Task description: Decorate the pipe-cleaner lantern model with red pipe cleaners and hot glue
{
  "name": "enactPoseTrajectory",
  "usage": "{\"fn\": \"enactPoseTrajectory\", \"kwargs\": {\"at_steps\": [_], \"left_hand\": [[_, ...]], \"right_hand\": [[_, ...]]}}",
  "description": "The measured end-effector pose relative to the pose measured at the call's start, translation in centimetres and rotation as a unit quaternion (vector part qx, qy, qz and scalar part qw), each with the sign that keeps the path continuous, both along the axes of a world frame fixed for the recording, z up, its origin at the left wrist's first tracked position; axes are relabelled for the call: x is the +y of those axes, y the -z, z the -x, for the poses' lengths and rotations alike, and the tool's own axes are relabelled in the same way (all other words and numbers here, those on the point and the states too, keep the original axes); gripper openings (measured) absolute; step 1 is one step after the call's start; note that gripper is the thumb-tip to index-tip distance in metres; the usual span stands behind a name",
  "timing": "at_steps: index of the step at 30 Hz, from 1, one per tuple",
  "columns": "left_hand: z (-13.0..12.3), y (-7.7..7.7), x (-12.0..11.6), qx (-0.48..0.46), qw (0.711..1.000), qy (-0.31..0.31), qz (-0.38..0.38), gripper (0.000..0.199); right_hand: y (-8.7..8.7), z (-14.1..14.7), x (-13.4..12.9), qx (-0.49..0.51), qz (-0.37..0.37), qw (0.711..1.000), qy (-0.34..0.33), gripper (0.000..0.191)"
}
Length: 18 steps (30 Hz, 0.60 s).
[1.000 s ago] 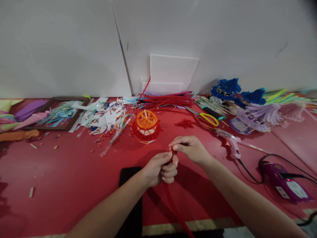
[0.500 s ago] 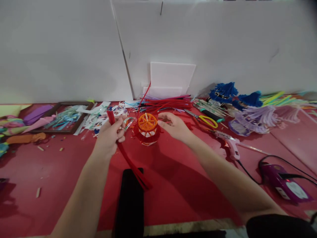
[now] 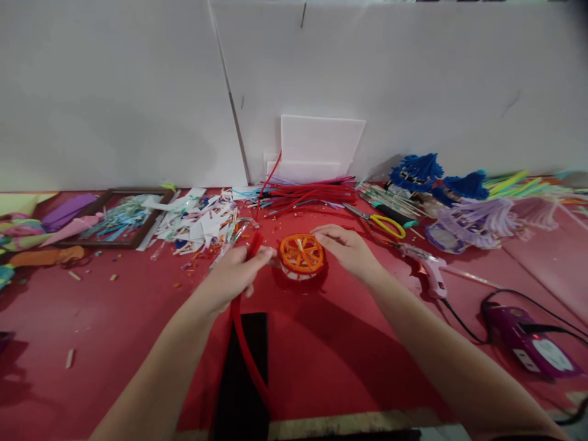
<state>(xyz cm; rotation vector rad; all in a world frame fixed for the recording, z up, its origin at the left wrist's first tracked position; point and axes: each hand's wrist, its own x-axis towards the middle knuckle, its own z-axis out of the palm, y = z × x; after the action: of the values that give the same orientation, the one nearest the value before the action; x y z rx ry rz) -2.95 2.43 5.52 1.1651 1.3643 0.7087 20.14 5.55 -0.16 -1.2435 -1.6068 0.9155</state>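
My left hand (image 3: 239,272) is closed around a bundle of red pipe cleaners (image 3: 250,358), whose long ends hang down toward me over a black phone-like slab (image 3: 245,367). Just right of its fingertips is a small round craft piece (image 3: 302,252) with an orange spoked wheel on top, a pale section under it and a dark red fringe below. My right hand (image 3: 342,246) has its thumb and fingers pinched at the right rim of this piece. The underside of the piece is hidden.
Red pipe cleaners (image 3: 307,195) lie along the wall beside white boards (image 3: 321,147). Paper scraps (image 3: 206,220) and a brown frame (image 3: 103,242) are at left. Yellow-handled scissors (image 3: 388,225), a pink glue gun (image 3: 432,272), its black cord and a purple power strip (image 3: 528,340) are at right.
The orange-topped piece has moved right and nearer to me. My left hand has come right and closer with the red pipe cleaners, and my right hand has shifted slightly right and nearer.
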Motion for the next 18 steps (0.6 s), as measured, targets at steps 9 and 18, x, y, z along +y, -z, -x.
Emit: {"fn": "enactPoseTrajectory", "kwargs": {"at_steps": [9, 18], "left_hand": [[-0.9, -0.1, -0.5, 0.122, 0.984, -0.014, -0.129, 0.025], [-3.2, -1.1, 1.3, 0.123, 0.975, 0.124, -0.134, 0.022]], "right_hand": [[-4.9, -0.3, -3.2, -0.071, -0.131, 0.987, -0.066, 0.015], [-5.5, 1.1, -3.6, -0.128, -0.179, 0.971, -0.096, 0.010]]}}
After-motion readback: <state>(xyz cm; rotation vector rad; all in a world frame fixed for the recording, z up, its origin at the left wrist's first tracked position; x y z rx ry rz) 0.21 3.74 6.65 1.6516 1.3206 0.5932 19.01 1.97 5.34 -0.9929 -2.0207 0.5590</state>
